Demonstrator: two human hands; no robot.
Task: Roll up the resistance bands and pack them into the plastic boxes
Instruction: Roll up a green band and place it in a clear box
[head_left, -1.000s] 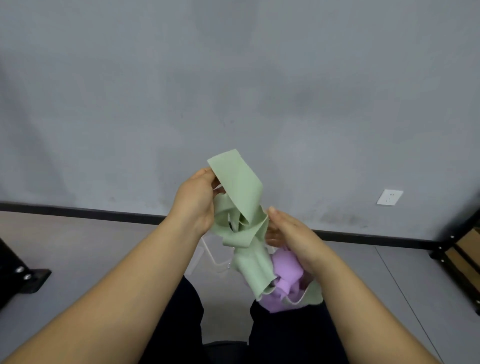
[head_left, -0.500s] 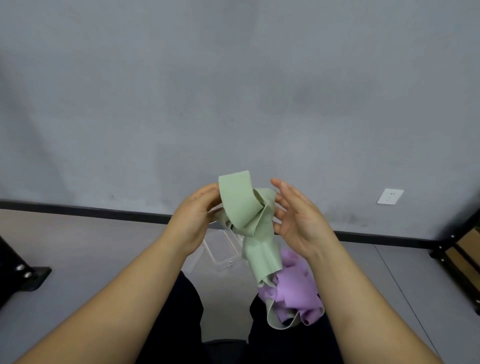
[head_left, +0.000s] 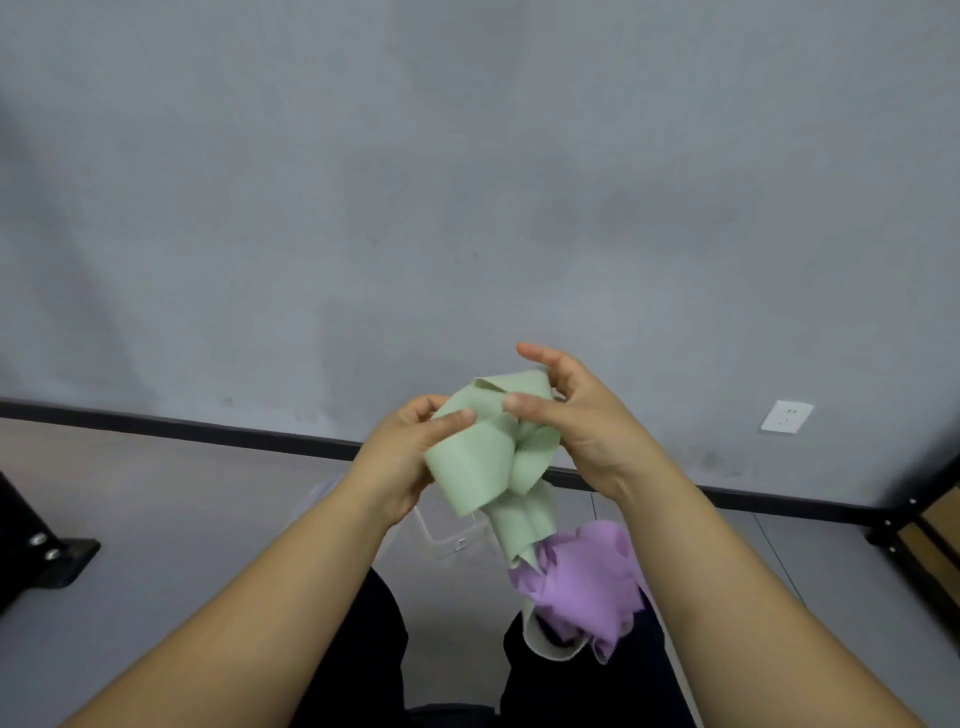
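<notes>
Rolling green band (head_left: 478, 462): left hand (head_left: 410, 457) pinched roll, right hand (head_left: 587, 431) pinched top fold. Roll looked loose, skewed; likely needed tail flattened, freed from purple band (head_left: 587, 587), wraps pulled tight.

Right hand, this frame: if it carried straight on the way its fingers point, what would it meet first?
The right hand would meet the green band, which its thumb touches; the left hand lies just beyond. The raised forefinger may clear the band's top; depth is unclear.

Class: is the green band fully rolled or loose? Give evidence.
Partly rolled: the green band loops between left hand and right hand; its tail hangs crumpled by the purple band.
</notes>
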